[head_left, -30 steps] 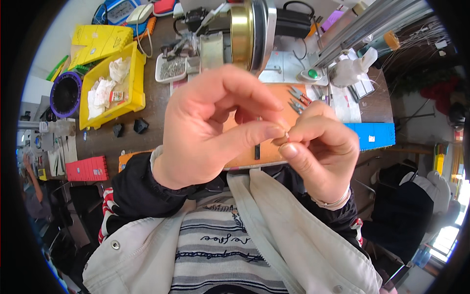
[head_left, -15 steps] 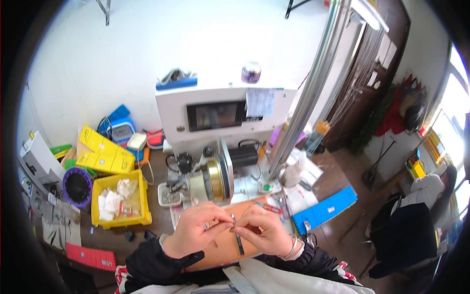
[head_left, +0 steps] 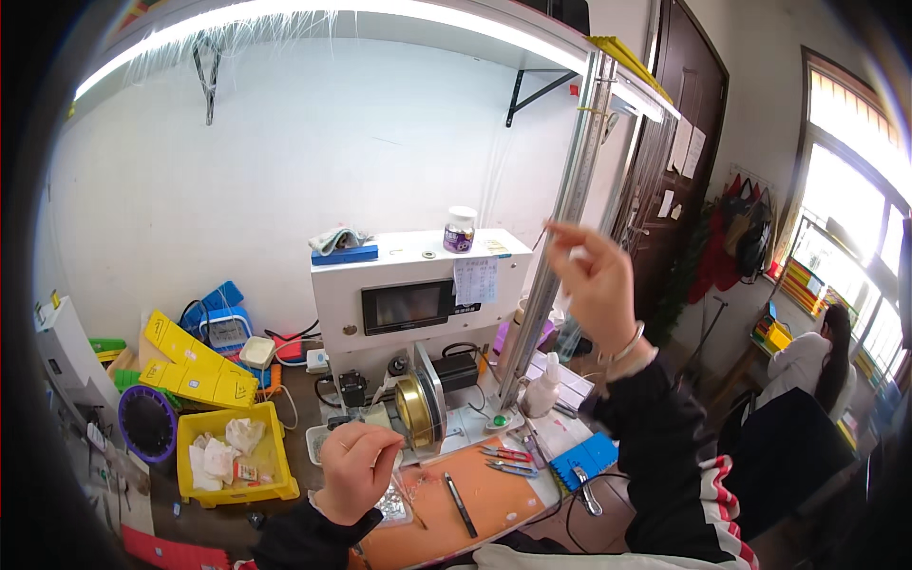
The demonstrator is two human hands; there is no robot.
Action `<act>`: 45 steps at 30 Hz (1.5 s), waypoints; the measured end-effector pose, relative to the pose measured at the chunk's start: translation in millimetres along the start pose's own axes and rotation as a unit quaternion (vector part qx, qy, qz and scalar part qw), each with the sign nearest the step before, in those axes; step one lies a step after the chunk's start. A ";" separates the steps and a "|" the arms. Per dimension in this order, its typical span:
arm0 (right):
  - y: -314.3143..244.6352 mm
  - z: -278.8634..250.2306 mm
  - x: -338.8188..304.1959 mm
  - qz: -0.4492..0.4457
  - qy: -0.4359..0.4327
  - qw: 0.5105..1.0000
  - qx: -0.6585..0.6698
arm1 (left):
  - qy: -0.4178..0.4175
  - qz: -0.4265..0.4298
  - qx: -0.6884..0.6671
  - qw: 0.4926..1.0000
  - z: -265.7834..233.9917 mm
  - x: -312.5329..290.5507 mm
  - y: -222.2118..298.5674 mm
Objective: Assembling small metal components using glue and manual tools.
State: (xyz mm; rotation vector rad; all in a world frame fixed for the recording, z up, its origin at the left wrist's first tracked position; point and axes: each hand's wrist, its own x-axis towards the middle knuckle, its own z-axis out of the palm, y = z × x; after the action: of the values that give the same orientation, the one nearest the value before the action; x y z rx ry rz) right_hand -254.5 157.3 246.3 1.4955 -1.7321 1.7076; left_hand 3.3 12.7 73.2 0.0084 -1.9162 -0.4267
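Observation:
My left hand is over the left part of the orange mat, its thumb and fingertips pinched together. Whatever is in that pinch is too small to make out. Raised high at the right, my right hand is beside the metal upright post. Its fingers are bent in a pinch, and a thin dark sliver shows at the fingertips, its kind unclear. On the mat lie a black pen, red-handled and blue-handled small tools, and a clear crinkled packet next to my left hand.
Behind the mat stands a white machine with a dark screen and a brass wheel. A yellow bin with white cloths is at left. On the right are a white bottle and a blue board. Another person sits far right.
My hands have come apart: the right has risen up and right to the post, while the left has dropped slightly lower and left. The view has tilted up, showing the lamp and shelf.

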 end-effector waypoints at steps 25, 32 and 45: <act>15.7 -47.3 208.1 -0.068 0.342 0.933 -0.088 | -0.049 0.011 -0.058 0.997 15.5 16.3 13.5; 13.4 -45.5 186.9 -0.016 0.310 0.918 0.247 | -0.074 -0.001 -0.080 0.994 28.5 23.0 22.2; 37.3 37.6 -168.8 -0.007 -0.018 0.999 -0.044 | -0.070 -0.311 -0.401 0.859 51.3 13.9 25.0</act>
State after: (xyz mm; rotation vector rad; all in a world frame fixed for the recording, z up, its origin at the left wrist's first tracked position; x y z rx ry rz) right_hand -196.1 192.7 83.1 1.5045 -1.7866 1.5856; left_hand -43.5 48.0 76.9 0.0516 -1.7023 -1.6799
